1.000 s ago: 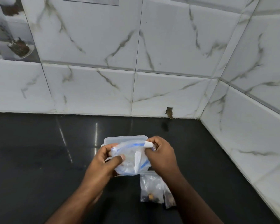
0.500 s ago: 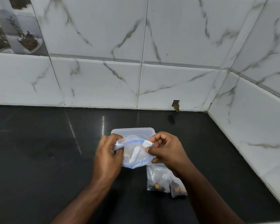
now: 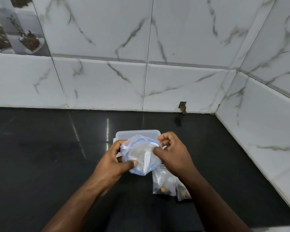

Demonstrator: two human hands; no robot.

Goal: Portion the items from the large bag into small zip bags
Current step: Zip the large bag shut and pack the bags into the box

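Observation:
A clear zip bag with a blue seal line (image 3: 141, 154) is held up over the black counter, its mouth spread wide toward me. My left hand (image 3: 115, 162) grips its left rim, thumb across the front. My right hand (image 3: 172, 152) pinches the right rim between thumb and fingers. Under the bag lies a clear plastic lidded box (image 3: 137, 134), mostly hidden. Two small filled zip bags (image 3: 166, 183) with dark and tan pieces lie flat just below my right wrist.
The glossy black counter (image 3: 49, 156) runs left and toward me. White marble-look tiled walls (image 3: 182, 81) close the back and the right side, forming a corner. A chipped hole in the tile (image 3: 182, 107) sits at the counter line.
The bag's mouth has been pulled wider and rounder between both hands. My left thumb has shifted lower across the bag's front.

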